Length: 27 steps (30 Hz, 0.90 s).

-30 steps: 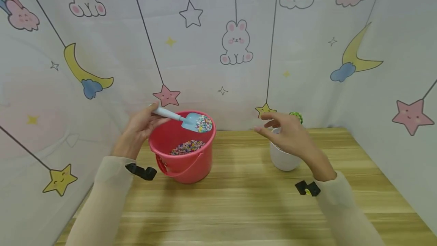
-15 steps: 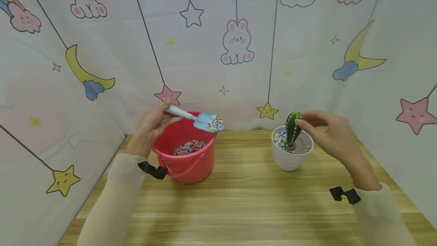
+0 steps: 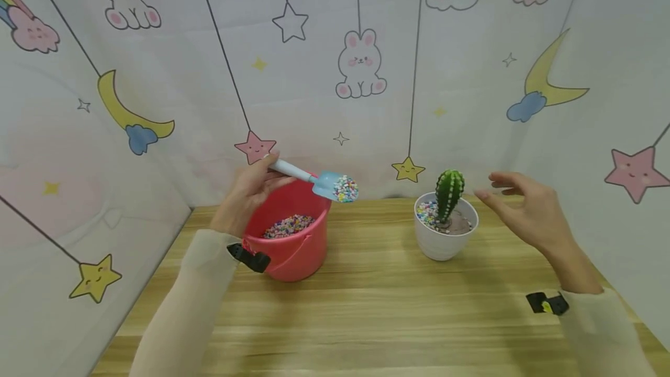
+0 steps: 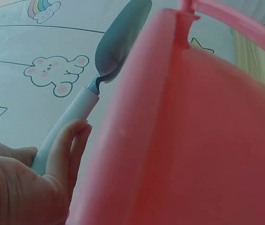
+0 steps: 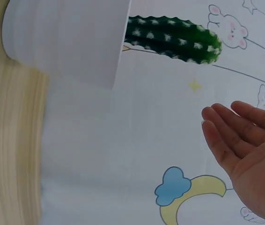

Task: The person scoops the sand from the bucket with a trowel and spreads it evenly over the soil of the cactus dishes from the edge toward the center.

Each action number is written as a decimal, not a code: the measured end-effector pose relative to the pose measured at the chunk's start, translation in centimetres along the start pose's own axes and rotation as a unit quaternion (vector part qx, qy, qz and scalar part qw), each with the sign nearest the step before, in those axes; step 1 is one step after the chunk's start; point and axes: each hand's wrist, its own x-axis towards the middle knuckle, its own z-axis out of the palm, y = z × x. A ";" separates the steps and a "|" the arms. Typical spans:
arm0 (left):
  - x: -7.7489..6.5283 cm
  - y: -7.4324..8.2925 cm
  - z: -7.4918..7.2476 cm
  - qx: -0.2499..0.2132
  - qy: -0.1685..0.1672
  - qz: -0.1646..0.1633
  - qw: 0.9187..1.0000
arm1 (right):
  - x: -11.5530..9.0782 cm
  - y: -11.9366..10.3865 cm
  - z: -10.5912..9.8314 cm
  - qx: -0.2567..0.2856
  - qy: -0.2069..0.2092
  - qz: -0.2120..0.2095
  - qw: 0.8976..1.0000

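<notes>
My left hand [image 3: 252, 189] grips the pale handle of a small light-blue shovel [image 3: 325, 184] above the red bucket [image 3: 298, 258]. Multicoloured beads [image 3: 346, 189] fill the shovel's blade, which juts past the bucket's right rim. More small beads [image 3: 289, 226] lie inside the bucket. On the right, a green cactus [image 3: 449, 194] stands upright in a white pot [image 3: 442, 244], with beads over the left part of its surface and a brownish patch bare on the right. My right hand [image 3: 531, 214] hovers right of the cactus, fingers relaxed, holding nothing; the right wrist view shows its palm [image 5: 259, 164] apart from the pot.
Bucket and pot both stand on a wood-grain table [image 3: 366, 307], with a stretch of tabletop between them. A white cloth backdrop [image 3: 314, 103] printed with stars, moons and rabbits rises behind and at both sides. The bucket's handle [image 4: 245, 23] shows in the left wrist view.
My left hand has carried the loaded shovel rightward over the bucket. My right hand went from in front of the pot to the cactus's tip, then drew away to the right.
</notes>
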 end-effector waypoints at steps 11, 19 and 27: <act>0.3 -0.9 2.3 -0.009 0.007 -0.006 1.000 | 0.1 3.9 1.3 -0.025 -0.168 0.059 0.984; 0.3 -1.6 3.8 0.011 0.009 -0.003 1.000 | -0.1 5.8 3.0 -0.038 -0.245 0.091 0.964; 0.3 -2.1 5.1 0.019 0.006 0.001 1.000 | -0.4 6.4 5.0 -0.039 -0.257 0.072 0.963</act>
